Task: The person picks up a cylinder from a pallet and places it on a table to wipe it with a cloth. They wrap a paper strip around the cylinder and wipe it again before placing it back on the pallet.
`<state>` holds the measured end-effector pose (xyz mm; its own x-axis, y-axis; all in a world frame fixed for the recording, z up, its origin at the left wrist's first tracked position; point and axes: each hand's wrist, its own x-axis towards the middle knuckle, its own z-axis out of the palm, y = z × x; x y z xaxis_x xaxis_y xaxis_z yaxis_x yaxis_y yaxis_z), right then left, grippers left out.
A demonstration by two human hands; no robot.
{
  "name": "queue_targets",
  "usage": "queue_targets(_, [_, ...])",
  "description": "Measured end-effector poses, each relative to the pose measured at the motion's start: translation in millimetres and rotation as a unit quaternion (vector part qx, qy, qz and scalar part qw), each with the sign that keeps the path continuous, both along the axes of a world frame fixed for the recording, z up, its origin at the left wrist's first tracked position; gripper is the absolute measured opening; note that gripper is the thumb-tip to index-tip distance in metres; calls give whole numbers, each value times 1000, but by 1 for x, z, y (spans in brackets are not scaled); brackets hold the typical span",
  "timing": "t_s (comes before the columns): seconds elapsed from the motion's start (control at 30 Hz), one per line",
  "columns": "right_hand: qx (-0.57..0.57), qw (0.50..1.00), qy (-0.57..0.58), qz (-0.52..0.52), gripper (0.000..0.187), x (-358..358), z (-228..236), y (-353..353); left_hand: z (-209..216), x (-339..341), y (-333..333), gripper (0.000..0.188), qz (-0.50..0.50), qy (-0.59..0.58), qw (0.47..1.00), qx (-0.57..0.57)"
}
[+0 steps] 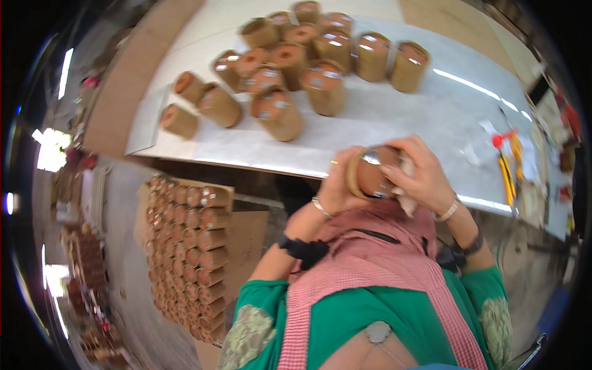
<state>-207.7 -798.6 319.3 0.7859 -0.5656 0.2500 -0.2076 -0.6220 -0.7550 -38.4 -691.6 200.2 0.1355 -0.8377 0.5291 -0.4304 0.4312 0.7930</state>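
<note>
Just past the table's near edge I hold a tan cylinder with a glossy reddish-brown end, tilted so that end faces up and right. My left hand is wrapped around its tan, cardboard-like side. In my right hand a crumpled whitish cloth is bunched, with thumb and fingers pressed at the cylinder's reddish end. Several similar cylinders stand upright on the table, the nearest cylinder being to the left of my hands. A few tan cylinders at the left end lean or look tilted in the wide view.
The pale table spans the far side, with a yellow-handled tool and a red piece on its right. Many more cylinders stand packed in rows on cardboard at lower left. More goods line the far left floor.
</note>
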Motion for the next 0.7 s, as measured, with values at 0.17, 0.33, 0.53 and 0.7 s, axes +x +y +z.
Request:
queue_targets(0.17, [27, 998, -62, 20, 34, -2, -3, 0, 8, -2, -3, 102, -2, 32, 999, -19])
queue_targets(0.33, [8, 991, -95, 94, 35, -6, -2, 0, 16, -2, -3, 106, -4, 29, 999, 19])
queue_targets(0.53, [27, 993, -70, 93, 28, -14, -1, -1, 4, -5, -4, 100, 10, 89, 996, 2])
queue_targets(0.7, [51, 988, -85, 115, 18, -18, 0, 4, -7, -2, 0, 107, 55, 115, 990, 57])
